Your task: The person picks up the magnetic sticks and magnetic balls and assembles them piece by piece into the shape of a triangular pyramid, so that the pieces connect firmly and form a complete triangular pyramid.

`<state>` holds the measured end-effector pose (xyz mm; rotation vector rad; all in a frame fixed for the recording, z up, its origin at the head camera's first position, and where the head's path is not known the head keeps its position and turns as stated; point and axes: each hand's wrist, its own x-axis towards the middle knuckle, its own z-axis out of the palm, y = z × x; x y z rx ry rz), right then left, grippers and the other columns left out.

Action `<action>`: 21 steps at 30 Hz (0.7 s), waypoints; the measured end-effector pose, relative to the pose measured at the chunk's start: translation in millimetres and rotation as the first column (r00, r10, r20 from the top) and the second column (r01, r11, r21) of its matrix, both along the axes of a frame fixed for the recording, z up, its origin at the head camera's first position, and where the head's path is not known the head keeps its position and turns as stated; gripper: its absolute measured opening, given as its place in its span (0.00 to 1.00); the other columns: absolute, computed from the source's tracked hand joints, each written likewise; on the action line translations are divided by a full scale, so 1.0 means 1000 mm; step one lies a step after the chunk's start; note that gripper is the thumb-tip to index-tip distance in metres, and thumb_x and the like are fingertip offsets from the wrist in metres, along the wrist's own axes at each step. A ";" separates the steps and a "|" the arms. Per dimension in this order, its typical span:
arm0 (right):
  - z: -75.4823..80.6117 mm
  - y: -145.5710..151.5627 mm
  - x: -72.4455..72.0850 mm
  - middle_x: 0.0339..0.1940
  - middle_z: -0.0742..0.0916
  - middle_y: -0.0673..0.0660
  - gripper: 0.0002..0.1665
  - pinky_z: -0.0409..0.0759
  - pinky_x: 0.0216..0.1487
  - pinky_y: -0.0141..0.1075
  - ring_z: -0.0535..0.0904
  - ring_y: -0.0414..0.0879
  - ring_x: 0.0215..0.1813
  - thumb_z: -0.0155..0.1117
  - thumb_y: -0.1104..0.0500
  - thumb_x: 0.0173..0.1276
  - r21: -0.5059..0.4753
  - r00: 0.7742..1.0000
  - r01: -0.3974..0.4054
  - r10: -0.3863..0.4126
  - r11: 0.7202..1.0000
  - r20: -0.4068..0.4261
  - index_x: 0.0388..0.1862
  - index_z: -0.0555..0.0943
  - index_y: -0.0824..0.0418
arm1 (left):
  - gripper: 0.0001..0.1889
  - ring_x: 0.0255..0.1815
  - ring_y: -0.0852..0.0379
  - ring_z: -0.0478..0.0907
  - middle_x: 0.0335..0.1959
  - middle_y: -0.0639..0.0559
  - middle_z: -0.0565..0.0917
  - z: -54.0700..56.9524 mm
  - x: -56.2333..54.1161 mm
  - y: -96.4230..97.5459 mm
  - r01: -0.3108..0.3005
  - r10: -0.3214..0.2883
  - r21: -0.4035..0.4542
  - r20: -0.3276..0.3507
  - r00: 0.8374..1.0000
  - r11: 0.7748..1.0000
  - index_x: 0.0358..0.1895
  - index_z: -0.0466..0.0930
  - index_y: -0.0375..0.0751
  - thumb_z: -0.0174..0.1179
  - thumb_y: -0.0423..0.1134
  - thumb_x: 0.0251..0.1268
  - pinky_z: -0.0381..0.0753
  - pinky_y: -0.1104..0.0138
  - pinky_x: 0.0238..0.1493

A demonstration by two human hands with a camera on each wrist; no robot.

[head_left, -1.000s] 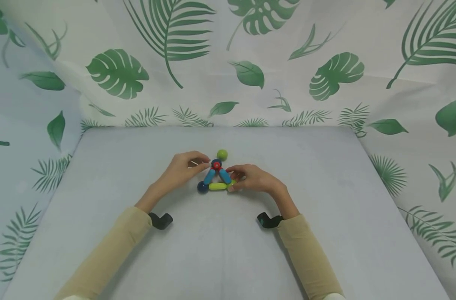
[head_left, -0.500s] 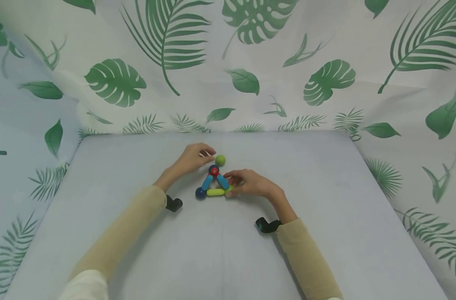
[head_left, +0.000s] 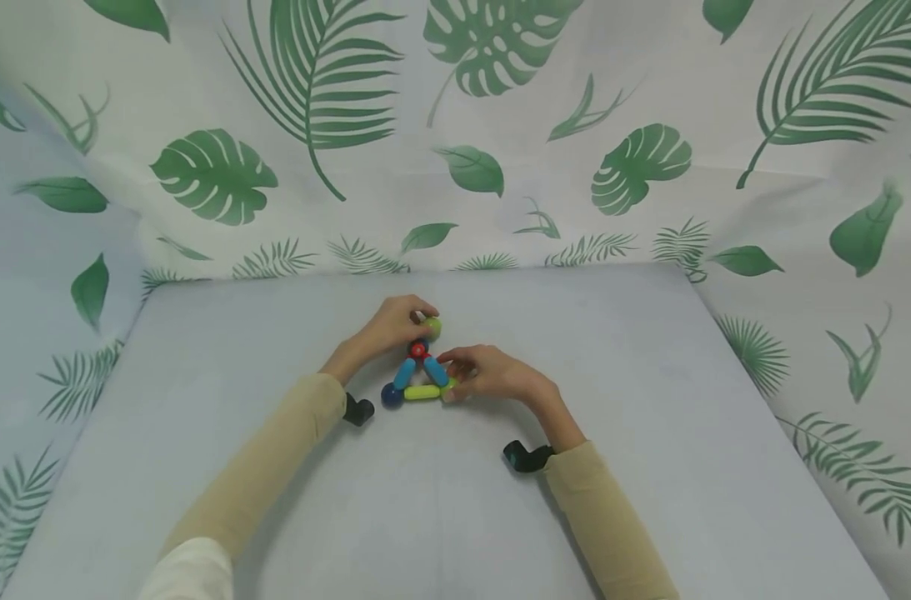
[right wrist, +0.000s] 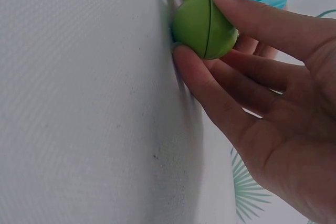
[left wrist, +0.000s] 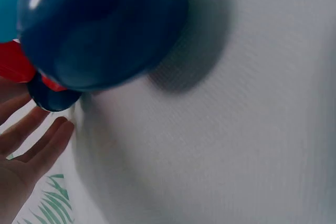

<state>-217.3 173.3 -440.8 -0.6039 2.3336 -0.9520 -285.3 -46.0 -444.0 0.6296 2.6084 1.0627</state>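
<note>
A triangle of magnetic balls and rods lies on the table. It has a dark blue ball (head_left: 392,395) at the near left corner, a yellow-green rod (head_left: 422,392) along the near side and two blue rods (head_left: 405,373) slanting together. Red pieces (head_left: 418,350) and another dark blue ball (left wrist: 52,97) meet at the far corner. Just beyond, my left hand (head_left: 393,323) pinches a loose green ball (head_left: 433,327) between thumb and fingers. My right hand (head_left: 496,373) holds the triangle's green corner ball (right wrist: 202,27), its thumb and fingertips on opposite sides.
The pale table (head_left: 440,500) ends at a leaf-patterned backdrop (head_left: 500,200) behind and at both sides. A black wrist device (head_left: 361,411) sits at the left sleeve, close to the triangle's blue corner, and another black device (head_left: 526,457) at the right.
My left hand has left the triangle's far corner, moved up and right, and taken hold of the loose green ball. The right hand keeps its grip. The whole view has shifted slightly.
</note>
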 end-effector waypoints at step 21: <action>0.000 -0.004 -0.001 0.51 0.87 0.53 0.37 0.81 0.62 0.44 0.81 0.46 0.53 0.77 0.52 0.64 0.039 1.000 0.010 -0.009 0.999 -0.007 0.71 0.77 0.57 | 0.18 0.55 0.45 0.85 0.57 0.42 0.85 0.015 0.024 -0.025 -0.086 0.096 0.136 -0.068 0.993 0.987 0.58 0.85 0.36 0.70 0.37 0.67 0.86 0.57 0.57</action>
